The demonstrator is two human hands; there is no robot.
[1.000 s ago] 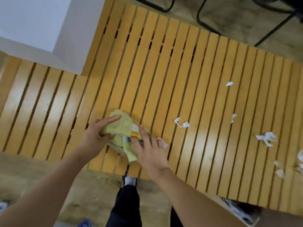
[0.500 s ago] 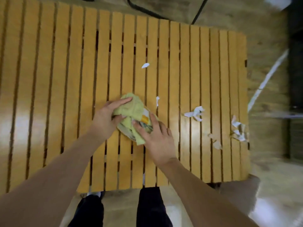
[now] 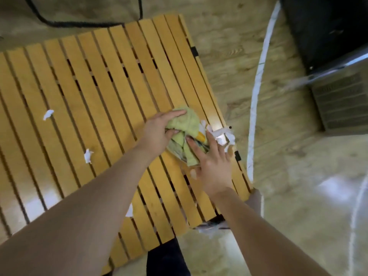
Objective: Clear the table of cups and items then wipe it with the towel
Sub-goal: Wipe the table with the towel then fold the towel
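A bunched light-green towel lies on the slatted wooden table, close to its right edge. My left hand grips the towel's left side, thumb and fingers closed around the cloth. My right hand presses flat on the towel's near right side with fingers spread. A heap of white paper scraps is bunched against the towel at the table's right edge. Two more scraps lie to the left, one further back and one nearer.
The table's right edge drops to a pale floor with a curved white line. A dark cabinet with a vent grille stands at the right. A black chair frame is beyond the table. My dark trousers show below.
Both hands have slid the towel to the right across the table, pushing paper scraps ahead of it to the right edge. The view has swung right; the white box is out of sight.
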